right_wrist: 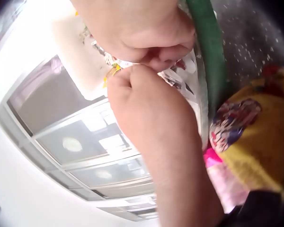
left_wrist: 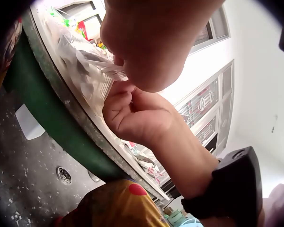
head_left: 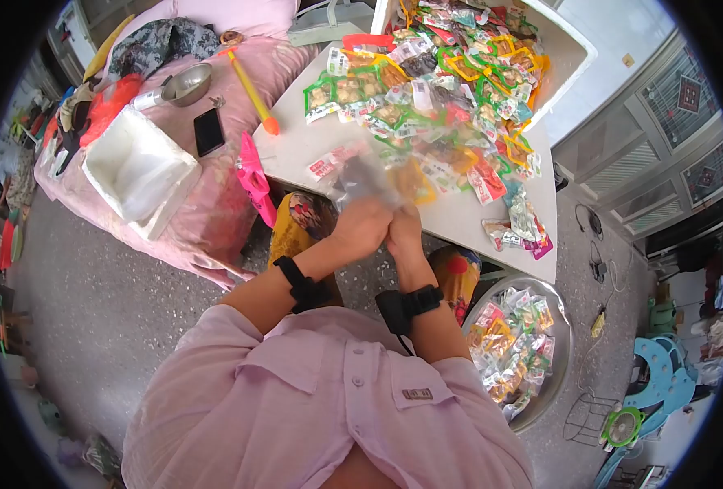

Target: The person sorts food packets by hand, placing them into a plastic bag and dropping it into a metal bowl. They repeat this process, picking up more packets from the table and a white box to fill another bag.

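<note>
At the near edge of the white table (head_left: 296, 155), my left hand (head_left: 363, 226) and right hand (head_left: 404, 229) meet side by side. Between them they pinch the top edge of a clear plastic bag (left_wrist: 83, 71) with something dark inside, blurred in the head view. Fingers of both hands are curled at the bag's edge, their tips partly hidden in each wrist view. Just beyond lie many small snack packets (head_left: 386, 110) with green, yellow and red trim, heaped across the tabletop.
A white foam box (head_left: 569, 61) lies tipped at the back, spilling packets. A metal basin (head_left: 563, 359) of packets stands on the floor to the right. On the pink-covered bed at left are an empty foam box (head_left: 145, 175), a phone (head_left: 208, 132) and a metal bowl (head_left: 188, 85).
</note>
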`<state>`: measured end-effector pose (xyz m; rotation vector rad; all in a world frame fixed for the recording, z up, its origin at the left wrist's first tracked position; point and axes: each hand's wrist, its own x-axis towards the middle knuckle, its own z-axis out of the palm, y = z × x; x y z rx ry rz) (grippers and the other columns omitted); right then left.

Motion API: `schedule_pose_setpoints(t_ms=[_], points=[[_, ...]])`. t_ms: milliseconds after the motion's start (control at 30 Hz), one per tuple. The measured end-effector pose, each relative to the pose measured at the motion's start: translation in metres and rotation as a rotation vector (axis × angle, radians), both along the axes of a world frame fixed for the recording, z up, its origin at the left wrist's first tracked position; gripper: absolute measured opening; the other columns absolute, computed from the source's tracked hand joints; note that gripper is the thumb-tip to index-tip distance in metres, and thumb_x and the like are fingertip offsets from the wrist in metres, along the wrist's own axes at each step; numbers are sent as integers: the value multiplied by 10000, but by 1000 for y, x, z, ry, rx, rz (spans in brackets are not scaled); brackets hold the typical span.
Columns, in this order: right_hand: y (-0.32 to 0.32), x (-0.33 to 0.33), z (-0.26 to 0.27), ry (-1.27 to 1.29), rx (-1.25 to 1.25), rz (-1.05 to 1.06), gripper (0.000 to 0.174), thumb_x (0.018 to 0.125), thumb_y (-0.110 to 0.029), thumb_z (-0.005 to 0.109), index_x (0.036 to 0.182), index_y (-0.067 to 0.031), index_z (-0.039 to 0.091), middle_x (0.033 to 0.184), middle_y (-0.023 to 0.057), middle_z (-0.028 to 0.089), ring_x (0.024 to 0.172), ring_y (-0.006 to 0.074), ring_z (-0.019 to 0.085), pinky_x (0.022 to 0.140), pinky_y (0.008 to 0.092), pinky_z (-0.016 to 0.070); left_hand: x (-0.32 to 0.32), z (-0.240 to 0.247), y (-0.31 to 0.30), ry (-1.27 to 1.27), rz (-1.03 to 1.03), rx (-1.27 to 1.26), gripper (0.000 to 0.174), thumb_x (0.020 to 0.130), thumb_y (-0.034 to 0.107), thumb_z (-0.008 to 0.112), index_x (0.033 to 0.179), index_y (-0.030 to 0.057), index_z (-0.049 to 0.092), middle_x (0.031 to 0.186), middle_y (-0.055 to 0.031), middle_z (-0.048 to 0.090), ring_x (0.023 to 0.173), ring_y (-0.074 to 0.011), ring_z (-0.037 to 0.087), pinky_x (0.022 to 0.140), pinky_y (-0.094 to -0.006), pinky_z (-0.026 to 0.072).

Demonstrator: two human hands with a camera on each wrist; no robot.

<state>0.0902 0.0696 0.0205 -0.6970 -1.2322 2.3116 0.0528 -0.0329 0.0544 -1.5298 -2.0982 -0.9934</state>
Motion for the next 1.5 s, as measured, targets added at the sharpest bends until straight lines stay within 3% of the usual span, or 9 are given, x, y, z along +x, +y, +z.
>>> schedule_pose_setpoints(t_ms=[367,700,800,933,1100,1167,1233,1333,1500], points=[[10,28,4,-102,32,130,63,764,-102,486,771,-49,518,619,25,520,474,82,459,388,195,334,5,-12,-32,77,82,-17,434,566,155,612,991,121,534,1080,-105,469,1033,-287,411,847,-436,299],[24,68,11,-132,148,14,80,785,-131,504,823,-62,500,672,23,534,512,77,478,434,188,355,-20,-18,-43,204,46,-106,312,605,89,566,917,96,554,1064,-85,478,1056,-277,411,897,-439,293],[33,76,24,-122,279,27,151,764,-118,549,881,-46,488,754,26,537,628,88,511,526,190,394,-25,8,-48,99,-19,-9,258,637,36,546,894,52,547,1000,-92,505,1013,-273,452,892,-435,304],[36,80,48,126,840,-30,410,701,-159,643,1034,-24,445,940,74,525,854,172,518,677,254,423,-23,70,-57,65,-67,38,253,680,-36,496,928,7,529,974,-116,526,968,-280,495,856,-388,350],[26,98,113,134,1378,36,648,625,-188,706,1156,-21,374,1064,155,495,969,272,495,745,356,416,-1,105,-62,-483,-187,26,166,781,28,460,930,-2,526,913,-120,555,848,-226,538,756,-291,408],[19,108,128,42,1180,258,561,628,-212,676,1089,-21,420,961,166,525,891,297,520,712,377,419,8,96,-69,-733,-225,-40,164,804,43,451,937,-11,529,910,-98,558,813,-156,530,722,-251,407],[13,122,125,-35,1318,462,390,652,-244,622,942,-20,489,820,163,534,792,317,523,667,390,418,20,82,-61,-876,-278,-140,167,837,78,439,933,-21,532,888,-65,549,772,-98,499,700,-222,398],[7,136,108,-51,1379,452,281,669,-252,577,806,-18,508,729,151,521,726,327,509,642,400,406,35,68,-56,-905,-322,-118,161,839,102,457,915,-14,537,854,-55,544,773,-103,494,707,-223,393],[13,155,90,-91,1228,477,229,682,-176,589,825,-8,528,759,134,533,756,295,518,649,355,401,49,69,-43,-872,-366,-224,145,832,105,469,894,-6,539,846,-59,541,782,-120,493,716,-221,386]])
